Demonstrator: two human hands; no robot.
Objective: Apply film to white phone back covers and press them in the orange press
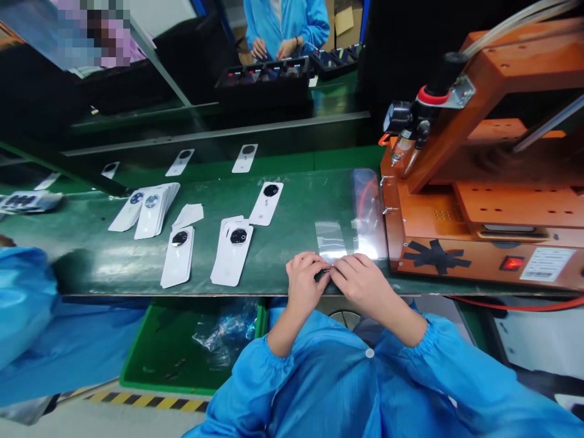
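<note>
The fingers [314, 260] of the left hand [302, 281] are curled, with a dark gap between thumb and index finger; the fingers of the right hand [362, 285] are bent and held side by side. The fingertips of both hands converge at the near edge of a clear film [330, 234], close to the front edge of the green worktop [219, 198]; whether either hand is clamped on the film cannot be told. The film lies flat, extending away from the fingertips. To its right, a larger clear sheet [367, 222] with rounded far corners lies beside the orange machine [424, 225]. The machine carries a pressure gauge [396, 117], a red-lit switch [511, 263], a white label [547, 264] and crossed black tape [437, 257]. Left of the hands, a white panel stack [228, 266] shows a black camera disc on its top piece; a single white panel [262, 213] lies just beyond it. Farther left are a narrow panel stack [176, 267], a white sheet [189, 214] and a fanned panel group [155, 214]. Below the worktop, a green bin [157, 359] contains crumpled clear plastic [230, 328]. Opposite, a person [285, 27] in blue has both hands at a black tray [264, 79].
</note>
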